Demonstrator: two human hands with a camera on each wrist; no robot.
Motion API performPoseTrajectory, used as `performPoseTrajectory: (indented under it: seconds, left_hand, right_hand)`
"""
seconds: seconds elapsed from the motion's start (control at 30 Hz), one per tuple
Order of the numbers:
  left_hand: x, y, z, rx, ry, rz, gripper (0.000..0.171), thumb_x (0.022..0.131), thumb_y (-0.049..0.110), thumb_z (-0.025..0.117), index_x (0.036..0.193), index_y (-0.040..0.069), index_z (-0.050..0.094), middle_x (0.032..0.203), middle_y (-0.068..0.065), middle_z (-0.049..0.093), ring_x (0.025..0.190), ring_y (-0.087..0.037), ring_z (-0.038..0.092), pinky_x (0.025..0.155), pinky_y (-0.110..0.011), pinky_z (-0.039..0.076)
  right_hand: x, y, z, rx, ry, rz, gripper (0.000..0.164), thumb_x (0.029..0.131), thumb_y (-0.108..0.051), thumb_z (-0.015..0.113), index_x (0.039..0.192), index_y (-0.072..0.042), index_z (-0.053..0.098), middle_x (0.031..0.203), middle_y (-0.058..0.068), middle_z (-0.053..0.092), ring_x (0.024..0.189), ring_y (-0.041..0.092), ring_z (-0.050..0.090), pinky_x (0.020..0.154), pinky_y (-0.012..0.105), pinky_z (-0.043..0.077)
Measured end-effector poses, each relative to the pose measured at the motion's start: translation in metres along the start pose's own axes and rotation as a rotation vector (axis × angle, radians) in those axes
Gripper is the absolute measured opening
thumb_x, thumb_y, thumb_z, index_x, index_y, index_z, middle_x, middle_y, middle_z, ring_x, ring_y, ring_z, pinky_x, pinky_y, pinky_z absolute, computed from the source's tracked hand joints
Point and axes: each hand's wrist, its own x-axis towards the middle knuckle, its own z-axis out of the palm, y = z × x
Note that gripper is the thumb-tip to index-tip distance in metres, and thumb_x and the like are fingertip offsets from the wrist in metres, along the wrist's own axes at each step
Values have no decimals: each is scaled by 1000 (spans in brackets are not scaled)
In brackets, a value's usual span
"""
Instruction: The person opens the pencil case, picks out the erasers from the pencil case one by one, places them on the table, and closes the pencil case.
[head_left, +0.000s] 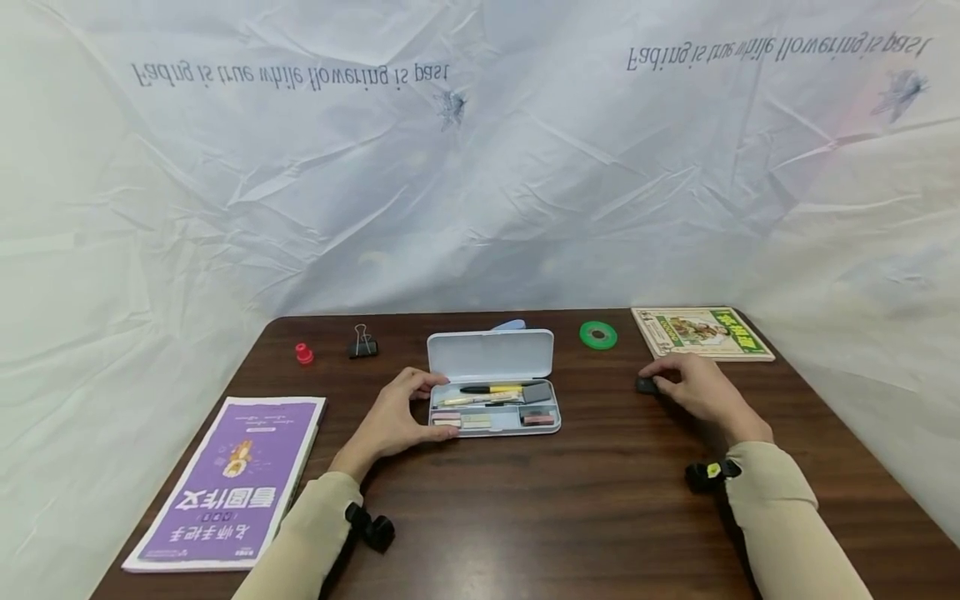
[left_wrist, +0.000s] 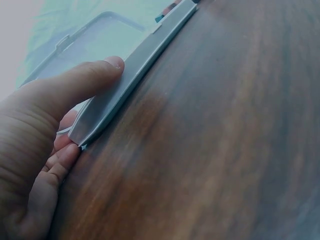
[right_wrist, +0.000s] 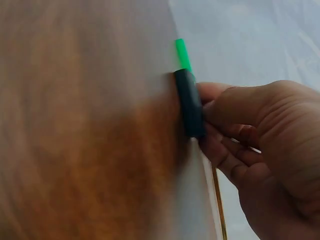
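A pale blue pencil case (head_left: 491, 354) lies with its lid raised near the middle of the table. Inside it are a black and yellow pen (head_left: 498, 388), a grey block (head_left: 536, 392) and several small eraser-like pieces. My left hand (head_left: 393, 417) grips the case's left end, thumb on the front edge and fingers at the back corner; the left wrist view shows the thumb (left_wrist: 95, 75) on the rim. Farther right, my right hand (head_left: 701, 392) pinches a small black block (right_wrist: 189, 102) between thumb and fingers, at or just over the tabletop.
A purple book (head_left: 240, 483) lies at the left. Behind it are a red stamp-like piece (head_left: 303, 353) and a black binder clip (head_left: 363, 347). A green tape roll (head_left: 598, 335) and a picture book (head_left: 701, 333) lie at the back right, before a white curtain (head_left: 480, 167).
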Motion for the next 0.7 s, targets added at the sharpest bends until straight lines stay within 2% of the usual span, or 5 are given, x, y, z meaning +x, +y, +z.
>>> performPoseTrajectory:
  seconds: [0.2,0.37,0.53,0.6,0.7]
  left_hand:
    - [1,2,0,-16,3,-9,76,80,46,103,145,22,72,139,0,62,126,-23,65,113,-48,57]
    - [1,2,0,-14,4,-11,76,80,46,103,146,23,72,139,0,62,127,-24,65,113,-48,57]
    - [1,2,-1,-19,2,-25,76,80,47,103,145,24,72,139,0,62,127,-24,65,113,-48,57]
    - [0,2,-1,-22,4,-30,76,79,46,103,145,23,72,139,0,62,127,-24,65,113,-49,57]
    - [0,2,-1,-25,2,-34,76,80,46,103,145,23,72,140,0,62,127,-25,66,113,-49,57]
  right_hand:
    - [0,1,2,-10,12,9,19,107,-5,72,119,-11,85,130,25,73,122,50,67,98,69,57]
    - [0,-9,1,4,71,-9,22,110,-8,70,129,-6,81,135,26,73,126,51,66,101,71,55]
    - [10,-40,10,74,211,-100,23,107,-12,77,129,-7,81,127,15,79,111,35,75,92,55,63]
    - [17,-58,17,138,219,-156,24,104,-10,81,128,-8,81,123,13,80,105,29,76,88,47,65]
    - [27,-86,28,233,173,-238,27,101,-6,84,127,-9,81,118,11,80,103,24,77,89,41,67]
